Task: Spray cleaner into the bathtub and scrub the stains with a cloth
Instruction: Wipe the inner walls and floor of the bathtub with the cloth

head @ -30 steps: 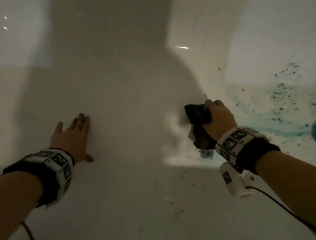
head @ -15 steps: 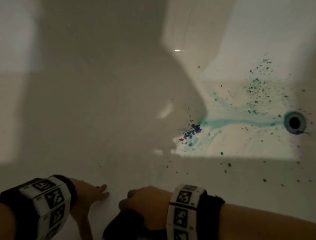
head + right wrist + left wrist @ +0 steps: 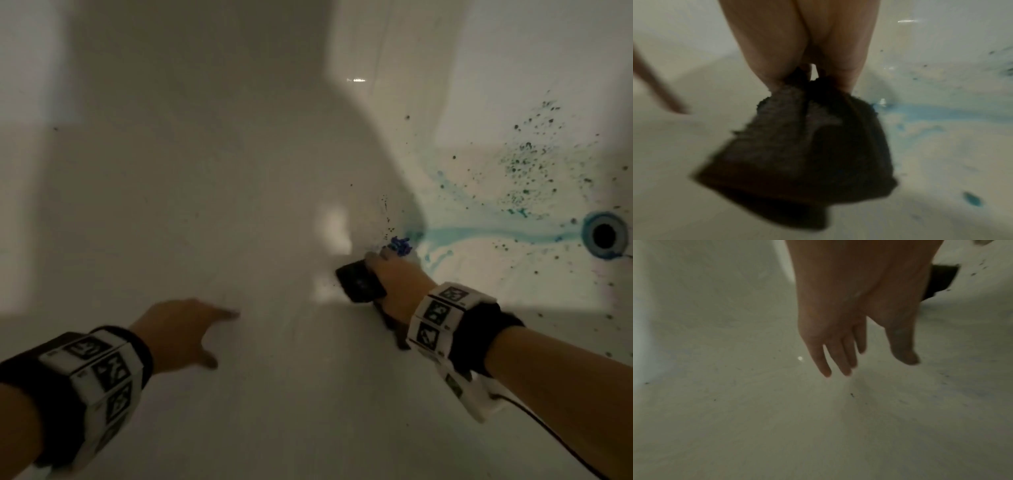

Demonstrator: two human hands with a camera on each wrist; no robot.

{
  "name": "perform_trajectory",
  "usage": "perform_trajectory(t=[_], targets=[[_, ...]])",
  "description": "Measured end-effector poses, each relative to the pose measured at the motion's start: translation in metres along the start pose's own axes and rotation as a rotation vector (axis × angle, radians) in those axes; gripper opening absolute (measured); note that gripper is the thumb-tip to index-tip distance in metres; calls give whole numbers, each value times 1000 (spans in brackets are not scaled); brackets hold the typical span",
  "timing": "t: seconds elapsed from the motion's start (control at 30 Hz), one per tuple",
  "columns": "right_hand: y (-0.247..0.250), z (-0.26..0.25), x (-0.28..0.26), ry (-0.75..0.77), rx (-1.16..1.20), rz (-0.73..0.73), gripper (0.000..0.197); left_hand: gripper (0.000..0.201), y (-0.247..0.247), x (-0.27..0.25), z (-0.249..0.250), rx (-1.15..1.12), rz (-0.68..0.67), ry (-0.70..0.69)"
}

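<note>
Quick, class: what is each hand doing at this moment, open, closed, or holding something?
Left hand: open, fingers straight, holding nothing, over the bathtub floor.
Right hand: closed, holding the dark cloth.

Dim, shadowed room; one bright light patch [image 3: 513, 85] at upper right.

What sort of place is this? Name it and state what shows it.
Most likely the inside of a bathtub: smooth white curved walls, a round drain with a blue streak running to it, and the right hand gripping a dark cloth against the floor.
</note>
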State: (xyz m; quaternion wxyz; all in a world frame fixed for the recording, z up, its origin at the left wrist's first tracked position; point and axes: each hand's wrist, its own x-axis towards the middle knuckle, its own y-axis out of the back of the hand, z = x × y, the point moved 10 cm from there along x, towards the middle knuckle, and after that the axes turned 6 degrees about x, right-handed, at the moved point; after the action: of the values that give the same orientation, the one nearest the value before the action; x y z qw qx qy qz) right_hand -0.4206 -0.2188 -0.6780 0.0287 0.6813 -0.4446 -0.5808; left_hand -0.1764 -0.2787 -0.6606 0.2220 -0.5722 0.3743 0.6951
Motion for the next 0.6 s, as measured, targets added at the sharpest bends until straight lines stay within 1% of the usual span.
perform_trajectory(t=[0.03,0.07,0.1,0.17,0.2,0.23,0.27,0.3,0.33,0.37,0.4,0.47,0.53,0.6], targets=[[-3,-22,-8,85,65,-20,37,90,14,5,-4,42,107,27],[-9,-49,-18,184,113,-46,30,99,25,9,-6,82,159,53],[-19,-76,-29,287,132,-87,29,107,29,15,-9,128,165,73],[-50,-128,-48,487,146,-227,39,116,31,23,-12,230,117,122],[-71,-151,-56,565,121,-332,44,114,30,27,-13,247,84,141],[-91,-169,-60,609,72,-427,47,109,28,28,-13,273,54,145],[-107,-183,-57,614,24,-476,47,100,27,29,-13,283,25,146],[-118,-191,-48,578,-5,-477,45,93,25,30,-14,276,1,147],[-120,-192,-34,503,9,-435,42,88,24,31,-15,263,-11,148],[-120,-184,-18,393,46,-389,42,86,25,31,-15,254,-16,149],[-115,-174,-1,352,31,-307,43,85,25,32,-15,250,-23,149],[-85,-154,17,330,19,-133,40,84,26,34,-18,252,-34,147],[-51,-118,26,242,100,13,38,83,25,34,-21,252,-55,136],[-17,-69,28,92,231,203,36,82,23,33,-21,248,-73,128]])
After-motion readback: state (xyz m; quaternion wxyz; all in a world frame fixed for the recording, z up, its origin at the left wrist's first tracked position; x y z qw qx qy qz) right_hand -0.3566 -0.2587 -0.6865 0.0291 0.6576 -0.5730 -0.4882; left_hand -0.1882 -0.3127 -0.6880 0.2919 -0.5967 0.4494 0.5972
